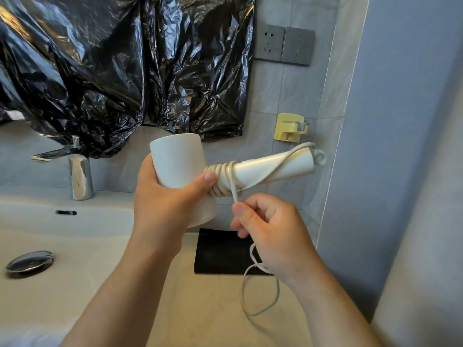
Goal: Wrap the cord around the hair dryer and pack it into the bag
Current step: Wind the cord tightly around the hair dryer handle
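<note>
Cord half-wound on dryer handle, bag waiting below

Hair dryer (180, 169) is held up over the vanity counter (175, 309), left hand (165, 201) clasped around its barrel, thumb pressing near the coils. Handle's long axis runs out to the right, roughly level, slightly up. Cord (220, 181) sits in several tight turns at the handle root; one strand spirals along the handle to the far end. Right hand (270, 231) is just below the coils, fingers pinching the free cord, slack looping down past the wrist. Right hand is nearer the winding, so the next turn likely goes around the handle rightward of the coils. Black bag (220, 251) lies flat on the counter near its right edge, under both hands, not yet opened as far as visible.
</note>
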